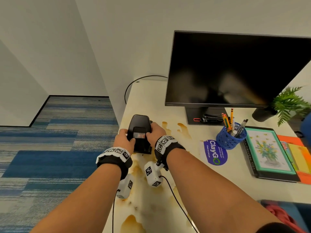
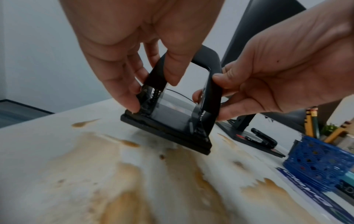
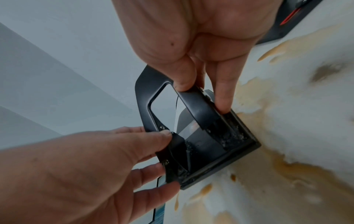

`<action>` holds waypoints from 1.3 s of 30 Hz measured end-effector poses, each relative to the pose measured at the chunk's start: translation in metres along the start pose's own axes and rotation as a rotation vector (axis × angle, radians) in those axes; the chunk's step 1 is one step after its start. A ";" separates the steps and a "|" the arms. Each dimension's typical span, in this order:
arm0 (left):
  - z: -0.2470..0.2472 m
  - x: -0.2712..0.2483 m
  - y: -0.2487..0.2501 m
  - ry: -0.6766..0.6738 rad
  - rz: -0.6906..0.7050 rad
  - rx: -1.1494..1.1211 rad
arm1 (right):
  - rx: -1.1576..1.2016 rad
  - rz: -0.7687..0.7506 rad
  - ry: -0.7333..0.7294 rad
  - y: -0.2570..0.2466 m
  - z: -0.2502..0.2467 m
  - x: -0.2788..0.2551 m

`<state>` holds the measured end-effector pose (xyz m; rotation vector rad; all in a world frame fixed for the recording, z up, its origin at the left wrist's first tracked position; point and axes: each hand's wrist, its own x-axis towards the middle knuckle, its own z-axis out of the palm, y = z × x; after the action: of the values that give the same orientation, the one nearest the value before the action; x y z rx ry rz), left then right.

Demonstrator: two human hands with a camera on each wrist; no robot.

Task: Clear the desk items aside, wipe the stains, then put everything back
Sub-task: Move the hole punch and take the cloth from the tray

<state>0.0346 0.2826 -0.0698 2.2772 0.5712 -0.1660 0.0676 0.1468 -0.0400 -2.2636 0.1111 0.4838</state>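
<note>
A black hole punch [image 1: 140,132] sits at the desk's left edge, held from both sides. My left hand [image 1: 126,140] grips its left side, thumb on top and fingers along the base [image 2: 132,104]. My right hand [image 1: 154,132] pinches its right side. In the left wrist view the hole punch [image 2: 172,119] is tilted, and its near edge looks slightly raised over the stained white desk [image 2: 38,151]. In the right wrist view the hole punch [image 3: 201,136] has fingers of both hands curled round its lever arms. Brown stains [image 1: 184,130] spread around and below it.
A dark monitor [image 1: 235,69] stands behind, with a black stapler [image 1: 212,117] on its base. To the right are a blue pen cup [image 1: 230,137], a round blue sticker [image 1: 214,153], a stack of books [image 1: 269,153] and a potted plant [image 1: 289,103]. Carpet lies left of the desk edge.
</note>
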 end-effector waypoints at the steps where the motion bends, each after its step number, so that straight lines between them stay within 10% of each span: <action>1: 0.002 -0.003 0.005 -0.005 0.022 0.000 | 0.008 0.004 0.005 0.003 -0.007 -0.003; 39: 0.240 -0.167 0.179 -0.409 0.224 0.239 | -0.202 0.347 0.059 0.252 -0.246 -0.090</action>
<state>-0.0200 -0.0554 -0.0714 2.4204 0.0850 -0.5985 0.0017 -0.2107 -0.0331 -2.4679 0.5114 0.6324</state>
